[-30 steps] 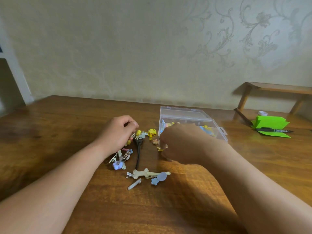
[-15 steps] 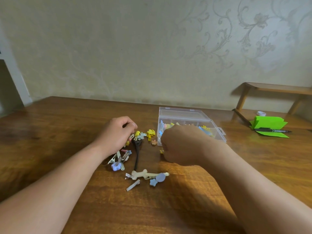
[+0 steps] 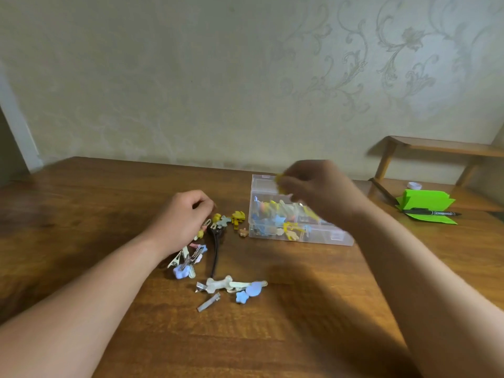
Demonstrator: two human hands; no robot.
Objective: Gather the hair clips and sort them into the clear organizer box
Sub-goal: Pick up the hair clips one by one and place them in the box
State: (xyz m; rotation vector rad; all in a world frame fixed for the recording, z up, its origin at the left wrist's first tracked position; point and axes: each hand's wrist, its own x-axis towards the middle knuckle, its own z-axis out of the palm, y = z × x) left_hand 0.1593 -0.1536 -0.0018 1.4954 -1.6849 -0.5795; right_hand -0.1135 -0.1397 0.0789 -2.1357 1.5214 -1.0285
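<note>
One head cam, wide-angle, looked forward and down at table (image 3: pixel 81 214); close, box (image 3: pixel 327 238) mid frame, wall (image 3: pixel 191 77) filling top.

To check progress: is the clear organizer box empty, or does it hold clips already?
Not empty. Through the wall of the clear organizer box, blue, yellow and orange hair clips show inside.

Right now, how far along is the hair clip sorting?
Roughly midway. Done: many coloured clips lie in the clear organizer box. In hand: the right hand holds a yellow clip above the box; the left hand sits curled on the loose pile, grip unclear. Left: that pile beside the box, plus the bone-shaped clip, blue star clip and bare metal clip nearer the person on the table.
</note>
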